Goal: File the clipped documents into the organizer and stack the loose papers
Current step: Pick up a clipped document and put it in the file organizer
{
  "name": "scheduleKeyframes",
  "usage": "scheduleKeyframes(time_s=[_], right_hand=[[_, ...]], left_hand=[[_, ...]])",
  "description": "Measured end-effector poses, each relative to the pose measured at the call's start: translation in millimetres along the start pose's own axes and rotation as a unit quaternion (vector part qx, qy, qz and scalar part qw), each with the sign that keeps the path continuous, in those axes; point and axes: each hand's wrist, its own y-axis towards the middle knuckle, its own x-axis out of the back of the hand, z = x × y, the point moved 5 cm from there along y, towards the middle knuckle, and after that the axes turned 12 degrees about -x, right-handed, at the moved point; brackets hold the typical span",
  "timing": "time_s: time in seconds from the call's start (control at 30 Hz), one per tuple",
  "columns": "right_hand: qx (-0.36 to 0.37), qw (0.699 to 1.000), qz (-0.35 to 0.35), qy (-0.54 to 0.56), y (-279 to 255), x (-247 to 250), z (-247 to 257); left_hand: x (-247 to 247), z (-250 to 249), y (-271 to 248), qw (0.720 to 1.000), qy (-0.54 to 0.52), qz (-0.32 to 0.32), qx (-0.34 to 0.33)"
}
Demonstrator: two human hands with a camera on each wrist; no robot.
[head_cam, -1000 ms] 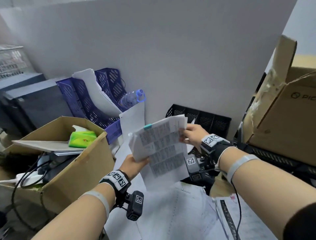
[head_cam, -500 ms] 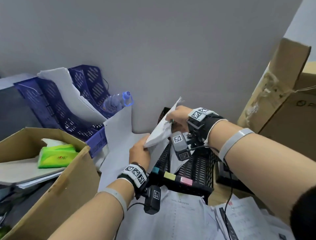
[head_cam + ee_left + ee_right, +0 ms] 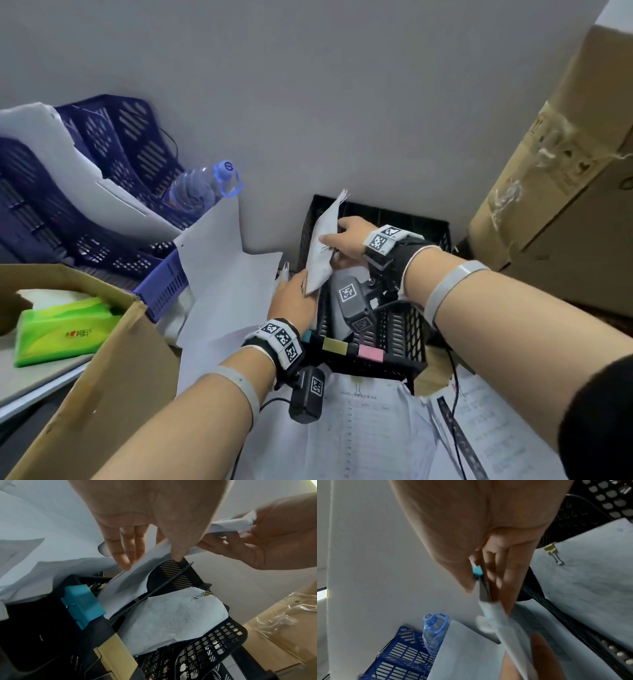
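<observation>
As seen from the head camera, both hands hold one clipped document (image 3: 320,253) edge-up over the black mesh organizer (image 3: 404,329), which stands against the wall. The right hand (image 3: 346,240) pinches the upper edge of the sheets; the left hand (image 3: 294,301) grips the lower corner. Colored labels, teal, yellow and pink, line the organizer's front rim. Loose papers (image 3: 373,431) lie on the surface in front of it. At left are a blue file rack (image 3: 130,164), a water bottle (image 3: 202,188) and a cardboard box (image 3: 102,370) holding a green tissue pack (image 3: 65,332).

From the left wrist camera, the left fingers (image 3: 125,550) and thumb close on the sheet, its lower part reaching into the first compartment beside a teal label (image 3: 82,605). Another document with a gold binder clip (image 3: 204,594) already lies in the next compartment.

From the right wrist camera, the right fingers (image 3: 510,577) and thumb clamp the sheets at a teal clip (image 3: 477,572).
</observation>
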Motion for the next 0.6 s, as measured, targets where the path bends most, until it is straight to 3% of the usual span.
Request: scheduleKeyframes(time_s=[0.07,0.17,0.37,0.5,0.6], right_hand=[[-0.042,0.991,0.090,0.087,0.8,-16.3,-7.5],[-0.060,0.983,0.137,0.108,0.6,-22.2,-20.6],[-0.079,0.982,0.117,0.127,-8.3,10.1,-74.2],[-0.130,0.977,0.076,0.151,-23.3,42.1,-143.1],[-0.197,0.967,0.045,0.156,-37.7,59.8,-213.3]], left_hand=[[-3.8,5.3,3.3,1.000,-0.001,0.008,0.023],[-7.1,11.4,0.8,0.997,-0.020,0.014,0.080],[-50.3,25.6,-11.8,0.982,-0.084,0.044,0.162],[-106.8,-10.8,-38.0,0.965,-0.128,0.167,0.156],[-149.0,-20.2,-60.6,0.957,-0.088,0.233,0.149]])
